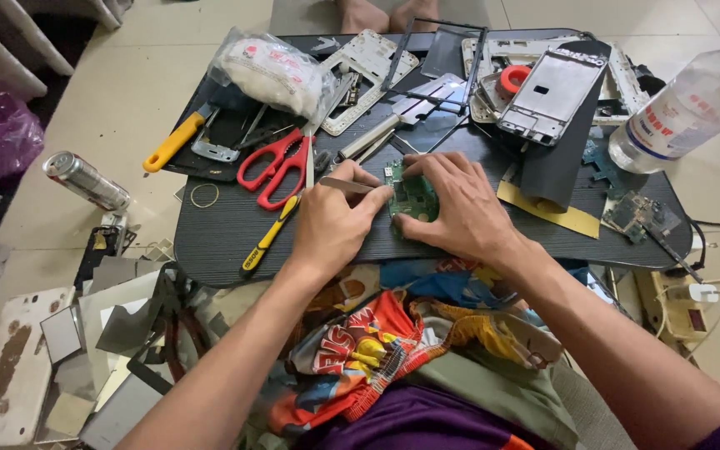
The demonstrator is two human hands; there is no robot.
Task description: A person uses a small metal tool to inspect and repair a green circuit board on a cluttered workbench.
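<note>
My left hand (331,221) grips metal tweezers (345,186), whose tips point right toward a small green circuit board (412,198). My right hand (452,204) presses down on that board and holds it against the dark work board (218,229) on my lap. The two hands nearly touch over the circuit board, and my right fingers hide much of it.
Red-handled scissors (275,165), a yellow-handled screwdriver (267,239), a yellow-handled knife (173,142), a bagged white wad (272,73), phone frames (550,93), red tape roll (512,79) lie behind. A clear bottle (683,108) stands right. A can (85,179) and metal plates (60,333) lie left.
</note>
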